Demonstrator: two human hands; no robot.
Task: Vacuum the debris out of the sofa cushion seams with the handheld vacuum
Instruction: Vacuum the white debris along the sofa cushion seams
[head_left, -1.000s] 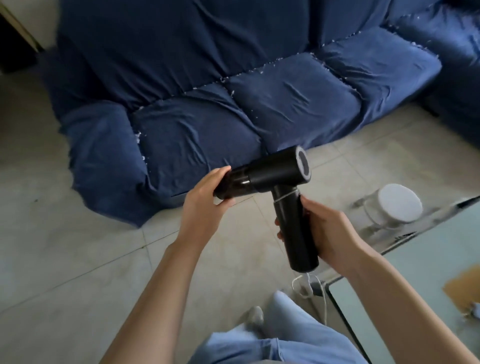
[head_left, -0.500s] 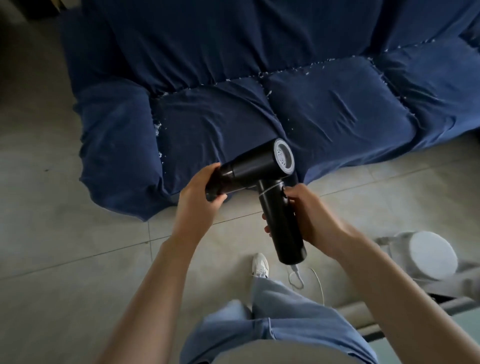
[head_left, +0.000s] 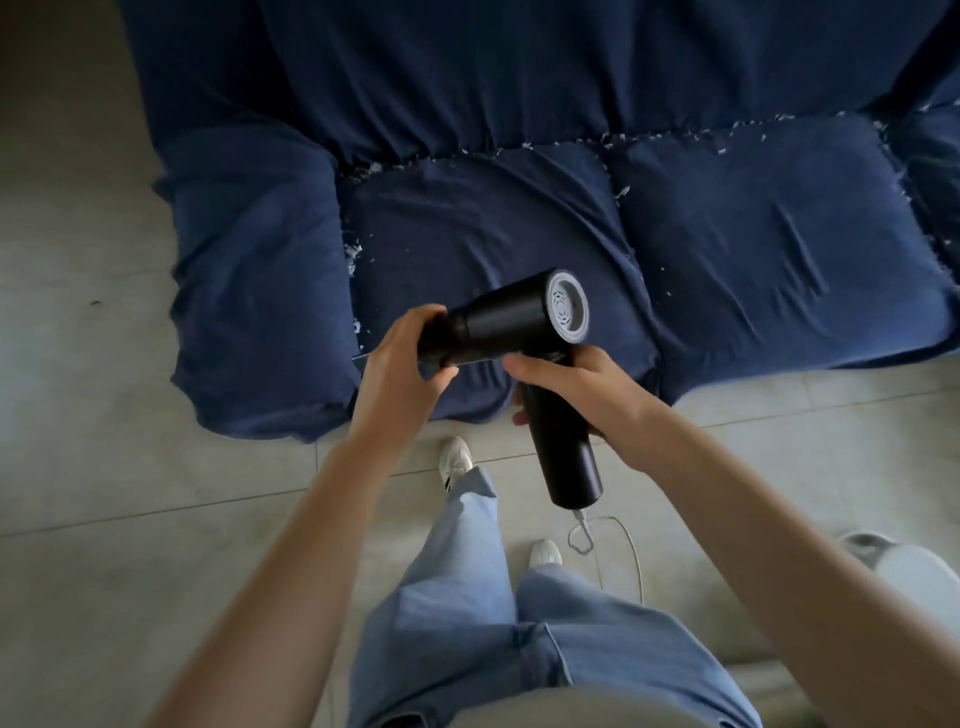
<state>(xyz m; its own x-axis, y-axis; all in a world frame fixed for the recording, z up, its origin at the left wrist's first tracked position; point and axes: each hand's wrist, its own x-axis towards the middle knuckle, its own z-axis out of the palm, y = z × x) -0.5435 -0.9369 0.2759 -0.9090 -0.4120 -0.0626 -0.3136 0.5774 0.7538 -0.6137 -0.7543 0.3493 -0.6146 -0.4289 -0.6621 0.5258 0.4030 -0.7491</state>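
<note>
Blue sofa (head_left: 727, 234) ahead, seam debris (head_left: 644, 139). Handheld vacuum (head_left: 511, 325) rigid, light-ish: right hand (head_left: 566, 387) wraps handle, left hand (head_left: 402, 364) grips nozzle end.

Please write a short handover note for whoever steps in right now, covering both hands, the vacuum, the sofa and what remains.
Left hand: grips the front end of the handheld vacuum.
Right hand: grips the vacuum's handle just under the barrel.
Vacuum is held in the air over the front edge of the sofa, touching no seam.
Done: vacuum picked up and brought to the sofa.
Left: all the white debris along the back seam, beside the armrest and between the cushions.
</note>
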